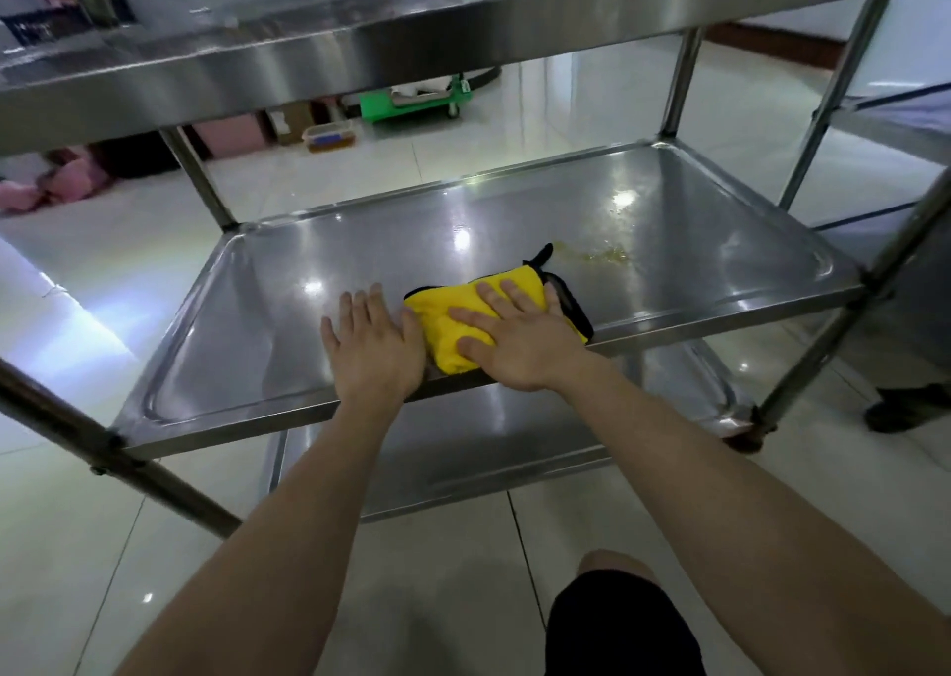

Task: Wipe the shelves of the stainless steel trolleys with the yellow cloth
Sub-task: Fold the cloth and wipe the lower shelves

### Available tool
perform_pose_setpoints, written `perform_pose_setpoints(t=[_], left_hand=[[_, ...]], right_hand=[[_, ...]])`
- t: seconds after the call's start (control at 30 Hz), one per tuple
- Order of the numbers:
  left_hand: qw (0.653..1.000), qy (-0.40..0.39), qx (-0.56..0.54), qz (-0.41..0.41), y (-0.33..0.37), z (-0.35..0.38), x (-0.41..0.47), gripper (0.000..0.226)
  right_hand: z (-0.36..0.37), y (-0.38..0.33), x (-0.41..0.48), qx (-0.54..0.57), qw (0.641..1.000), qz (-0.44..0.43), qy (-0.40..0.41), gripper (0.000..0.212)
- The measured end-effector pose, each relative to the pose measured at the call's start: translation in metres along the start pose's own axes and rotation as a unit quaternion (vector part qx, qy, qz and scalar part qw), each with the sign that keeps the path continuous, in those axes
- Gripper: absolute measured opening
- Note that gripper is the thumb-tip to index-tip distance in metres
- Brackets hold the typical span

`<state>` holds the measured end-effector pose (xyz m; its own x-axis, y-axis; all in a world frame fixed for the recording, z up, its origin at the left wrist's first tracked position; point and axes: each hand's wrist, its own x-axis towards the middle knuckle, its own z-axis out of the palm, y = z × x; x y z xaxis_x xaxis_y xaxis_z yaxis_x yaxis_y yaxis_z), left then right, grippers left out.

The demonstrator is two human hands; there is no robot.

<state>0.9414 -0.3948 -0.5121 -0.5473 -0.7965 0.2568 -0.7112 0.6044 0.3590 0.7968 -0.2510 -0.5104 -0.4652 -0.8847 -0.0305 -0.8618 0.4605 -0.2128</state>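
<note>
A folded yellow cloth (437, 320) with black edging lies near the front edge of the trolley's middle shelf (319, 258). My right hand (520, 338) presses flat on top of it, fingers straight and spread. My left hand (373, 341) rests flat on the bare steel just left of the cloth, its thumb side touching the cloth's edge. A yellowish smear (602, 253) marks the shelf behind and right of the cloth. The top shelf (360, 52) overhangs above, and the bottom shelf (514, 449) shows below.
Trolley legs stand at the shelf corners (200, 181). A second steel trolley (895, 125) stands at the right, with a person's dark shoe (905, 408) beside it. A green cart (417, 96), boxes and pink items sit on the tiled floor behind. My knee (612, 567) is below.
</note>
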Motion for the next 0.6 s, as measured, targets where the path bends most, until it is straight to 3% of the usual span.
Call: perform_pose_setpoints(t=[0.17, 0.37, 0.5, 0.6], left_hand=[[0.999, -0.045, 0.029, 0.009, -0.005, -0.001, 0.004, 0.07], [0.996, -0.052, 0.058, 0.038, -0.005, 0.003, 0.003, 0.071], [0.995, -0.045, 0.068, 0.061, -0.007, 0.003, 0.0, 0.073], [0.995, -0.036, 0.061, 0.07, -0.005, 0.001, -0.005, 0.072]], right_hand=[[-0.015, 0.066, -0.024, -0.004, 0.999, 0.048, -0.001, 0.069], [-0.045, 0.181, -0.023, -0.013, 0.976, 0.214, -0.027, 0.072], [-0.05, 0.181, 0.04, -0.011, 0.959, 0.285, -0.009, 0.084], [-0.056, 0.15, 0.103, -0.012, 0.959, 0.284, -0.011, 0.084]])
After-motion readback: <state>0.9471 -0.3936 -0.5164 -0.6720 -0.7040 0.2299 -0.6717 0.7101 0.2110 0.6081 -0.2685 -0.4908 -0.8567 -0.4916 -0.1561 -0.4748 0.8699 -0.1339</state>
